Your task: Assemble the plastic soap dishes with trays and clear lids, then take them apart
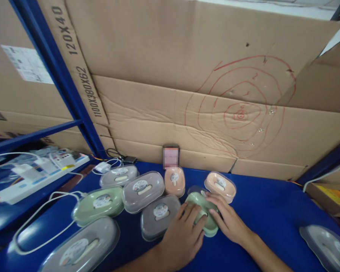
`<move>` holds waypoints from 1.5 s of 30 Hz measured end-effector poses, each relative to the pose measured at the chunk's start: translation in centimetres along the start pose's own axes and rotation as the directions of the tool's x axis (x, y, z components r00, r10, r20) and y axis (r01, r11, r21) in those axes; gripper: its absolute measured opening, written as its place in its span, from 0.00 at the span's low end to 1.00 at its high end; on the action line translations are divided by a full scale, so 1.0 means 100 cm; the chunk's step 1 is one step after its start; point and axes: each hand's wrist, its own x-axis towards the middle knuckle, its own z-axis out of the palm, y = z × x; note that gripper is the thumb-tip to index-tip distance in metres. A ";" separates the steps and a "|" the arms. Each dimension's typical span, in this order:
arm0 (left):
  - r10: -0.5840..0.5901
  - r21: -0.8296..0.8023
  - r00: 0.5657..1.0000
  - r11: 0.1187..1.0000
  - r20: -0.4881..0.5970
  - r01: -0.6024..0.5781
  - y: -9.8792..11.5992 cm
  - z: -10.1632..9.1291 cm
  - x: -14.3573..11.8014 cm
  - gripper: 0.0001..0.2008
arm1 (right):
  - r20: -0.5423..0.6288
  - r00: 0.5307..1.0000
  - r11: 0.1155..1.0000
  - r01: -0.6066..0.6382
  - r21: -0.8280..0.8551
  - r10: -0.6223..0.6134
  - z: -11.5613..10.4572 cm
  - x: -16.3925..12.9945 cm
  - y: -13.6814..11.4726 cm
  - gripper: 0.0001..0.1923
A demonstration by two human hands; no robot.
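currently both hands rest on one green soap box [201, 215], which lies on the blue table [266, 211] near its front centre. left hand [183, 236] lies flat over the box's near-left side, fingers spread and loosely curved on it, not clenched; whether it truly grips cannot be told. right hand [229, 219] comes in from the right, fingertips pressed on the box's top and right edge, a loose grasp at most. a clear lid [197, 190] shows just behind the green box, touching or overlapping it. just left of the left hand, a grey soap box [160, 221] with a round label, touching the hand's edge. behind, a peach soap box [174, 181] stands tilted on end below a small dark device [171, 155]; a second peach box [220, 186] lies near the right hand's fingertips. further left: two more grey boxes [143, 190], another green one [98, 204], white cables [45, 226]. cardboard sheet [187, 94] with red drawn rings forms the back wall.
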 end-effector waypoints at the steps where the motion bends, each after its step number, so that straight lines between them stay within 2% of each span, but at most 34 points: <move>1: 0.016 0.021 1.000 1.000 0.008 -0.016 0.000 0.002 -0.001 0.20 | -0.006 1.000 1.000 0.020 -0.019 -0.020 0.002 0.001 0.003 0.24; 3: 0.068 0.039 0.997 0.997 0.047 -0.070 0.001 0.005 -0.004 0.23 | -0.025 0.997 0.994 0.071 -0.079 -0.073 0.003 0.002 0.011 0.26; 5: 0.120 0.033 0.988 0.992 0.099 -0.123 0.003 0.008 -0.006 0.21 | -0.048 0.996 0.982 0.065 -0.178 -0.075 -0.001 0.003 0.022 0.26; 9: 0.180 -0.068 0.975 0.983 0.133 -0.172 0.004 0.014 -0.009 0.17 | -0.079 0.989 0.931 -0.147 -0.333 0.128 -0.019 -0.003 0.052 0.26; 11: 0.196 -0.093 0.973 0.978 0.122 -0.185 0.004 0.016 -0.010 0.19 | -0.072 0.978 0.929 -0.209 -0.305 0.196 -0.028 -0.010 0.066 0.26; 14: 0.213 -0.097 0.968 0.975 0.130 -0.201 0.004 0.016 -0.008 0.21 | -0.027 0.975 0.951 -0.219 -0.216 0.219 -0.034 -0.019 0.082 0.23; 16: 0.211 -0.126 0.967 0.973 0.139 -0.194 0.004 0.014 -0.007 0.19 | -0.019 0.975 0.960 -0.223 -0.169 0.223 -0.032 -0.022 0.088 0.24; 19: 0.187 -0.142 0.976 0.975 0.114 -0.170 0.003 0.015 -0.006 0.14 | -0.087 0.974 0.951 -0.224 -0.212 0.210 -0.028 -0.020 0.086 0.24; 22: 0.149 -0.106 0.988 0.984 0.049 -0.143 0.003 0.021 -0.009 0.13 | -0.129 0.978 0.925 -0.198 -0.325 0.164 -0.030 -0.014 0.068 0.23; 26: 0.090 -0.042 0.991 0.995 -0.101 -0.095 0.005 0.027 -0.011 0.09 | 0.006 0.988 0.922 -0.142 -0.360 0.154 -0.031 -0.010 0.036 0.22; 29: 0.048 0.003 0.980 0.999 -0.193 -0.049 0.008 0.023 -0.011 0.09 | 0.063 0.989 0.918 -0.102 -0.383 0.136 -0.022 -0.011 0.028 0.26; 33: 0.083 0.005 0.985 0.997 -0.154 -0.083 0.011 0.014 -0.009 0.11 | 0.092 0.986 0.939 -0.102 -0.327 0.139 -0.020 -0.013 0.033 0.22; 39: 0.065 -0.058 0.997 0.996 -0.045 -0.068 0.016 0.017 -0.012 0.20 | 0.074 0.983 0.969 -0.153 -0.196 0.170 -0.035 -0.012 0.043 0.26; 42: 0.097 -0.052 0.995 0.994 0.008 -0.097 0.016 0.020 -0.013 0.27 | 0.047 0.982 0.961 -0.166 -0.222 0.180 -0.040 -0.006 0.054 0.27; 45: 0.119 -0.056 0.989 0.992 0.084 -0.115 0.014 0.024 -0.013 0.24 | -0.054 0.969 0.917 -0.247 -0.314 0.243 -0.063 -0.021 0.070 0.26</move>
